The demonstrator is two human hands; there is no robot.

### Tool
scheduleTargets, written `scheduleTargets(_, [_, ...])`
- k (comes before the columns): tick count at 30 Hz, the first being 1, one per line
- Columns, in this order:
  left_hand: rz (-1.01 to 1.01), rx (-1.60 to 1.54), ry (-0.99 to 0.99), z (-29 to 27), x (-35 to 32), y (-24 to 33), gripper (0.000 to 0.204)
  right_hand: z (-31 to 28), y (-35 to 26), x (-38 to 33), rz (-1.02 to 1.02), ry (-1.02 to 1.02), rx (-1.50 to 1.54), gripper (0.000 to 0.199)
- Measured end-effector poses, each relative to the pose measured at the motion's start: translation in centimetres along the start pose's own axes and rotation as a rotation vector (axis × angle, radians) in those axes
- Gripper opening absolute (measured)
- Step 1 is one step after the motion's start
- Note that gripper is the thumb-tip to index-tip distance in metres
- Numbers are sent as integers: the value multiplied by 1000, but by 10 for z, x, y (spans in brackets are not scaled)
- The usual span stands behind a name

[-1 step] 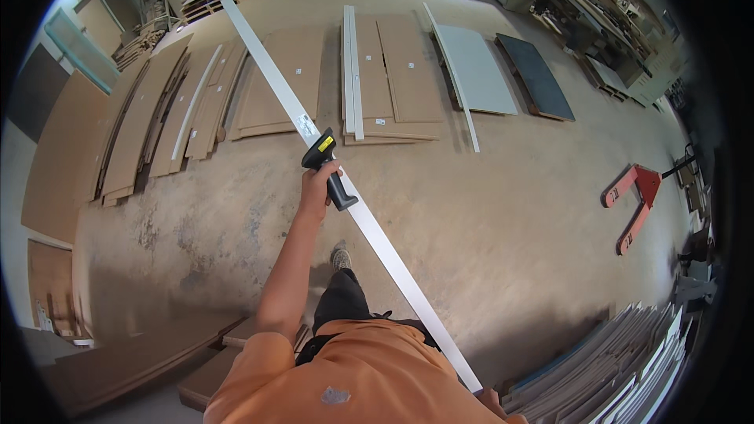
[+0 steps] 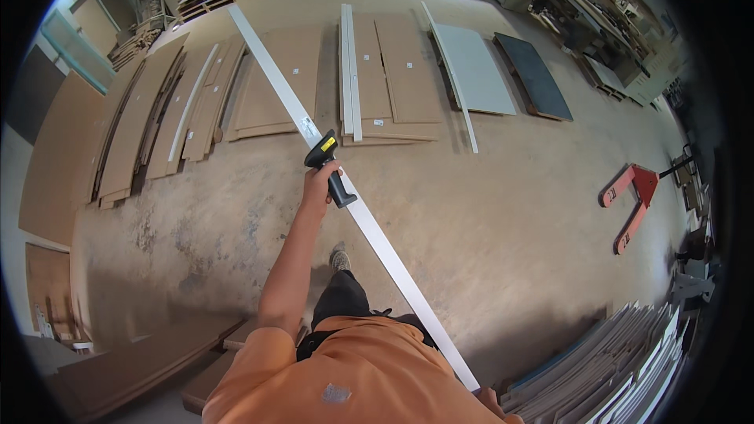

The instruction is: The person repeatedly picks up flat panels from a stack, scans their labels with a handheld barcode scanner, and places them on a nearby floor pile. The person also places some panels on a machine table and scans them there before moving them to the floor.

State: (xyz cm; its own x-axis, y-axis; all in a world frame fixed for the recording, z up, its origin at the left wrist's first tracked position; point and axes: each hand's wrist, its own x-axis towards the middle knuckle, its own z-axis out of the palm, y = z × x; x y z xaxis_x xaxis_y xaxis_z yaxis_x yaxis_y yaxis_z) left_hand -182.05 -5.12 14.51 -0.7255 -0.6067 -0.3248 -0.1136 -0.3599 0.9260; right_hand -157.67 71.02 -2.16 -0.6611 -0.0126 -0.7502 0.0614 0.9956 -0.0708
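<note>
My left hand (image 2: 318, 187) is stretched out ahead, gripping the handle of a black and yellow handheld scanner (image 2: 328, 159). The scanner's head points at a small label (image 2: 309, 129) on a long white strip (image 2: 385, 247). The strip runs diagonally from the far boards to the lower right. Its near end meets my right hand (image 2: 489, 400) at the bottom edge. Only a sliver of that hand shows behind my orange shirt, closed at the strip's end. My shoe (image 2: 339, 257) stands on the concrete floor beside the strip.
Brown boards (image 2: 397, 71) and white strips lie in rows on the floor ahead, with a grey panel (image 2: 475, 71) and a dark panel (image 2: 536, 77) to their right. A red pallet jack (image 2: 632, 196) sits at right. Stacked panels (image 2: 620, 369) fill the lower right, and brown boards (image 2: 141, 369) the lower left.
</note>
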Motion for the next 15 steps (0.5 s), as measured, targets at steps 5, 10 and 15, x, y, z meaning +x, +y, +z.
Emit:
scheduleTargets(5, [-346, 4, -57, 41, 106, -70, 30, -60, -122, -16, -33, 84, 50, 57])
scheduleTargets(10, [-562, -28, -247, 116, 111, -118, 31, -142, -289, -7, -82, 195, 190, 49])
scheduleTargets(15, [-627, 89, -433, 137, 147, -99, 27, -240, -449, 118, -299, 423, 267, 44])
